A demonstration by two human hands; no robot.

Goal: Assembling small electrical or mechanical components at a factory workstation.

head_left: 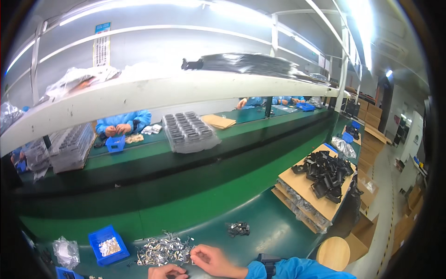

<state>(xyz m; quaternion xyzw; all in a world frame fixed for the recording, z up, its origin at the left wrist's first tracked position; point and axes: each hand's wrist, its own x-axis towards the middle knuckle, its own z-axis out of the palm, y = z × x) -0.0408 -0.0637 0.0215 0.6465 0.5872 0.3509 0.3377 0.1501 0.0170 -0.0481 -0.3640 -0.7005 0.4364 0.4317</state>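
My right hand [213, 261] comes in from the lower right in a blue sleeve, its fingers curled together at the right edge of a loose pile of small wired parts [160, 249]. Just below the pile, at the lower edge, is my left hand [166, 271], with its fingers bent inward toward the right hand. Whatever either hand pinches is too small or hidden to name. Left of the pile stands a blue bin [121, 253] holding small pale pieces [109, 247]. A small heap of black parts [238, 228] lies farther off on the green bench.
Black plastic housings [325, 174] are heaped on stacked cardboard sheets [289, 179] at right. A clear plastic bag [66, 252] and another blue bin [69, 273] lie at lower left. A round wooden stool [333, 253] stands beside the bench. Co-workers' hands [118, 129] work across the green conveyor [186, 195].
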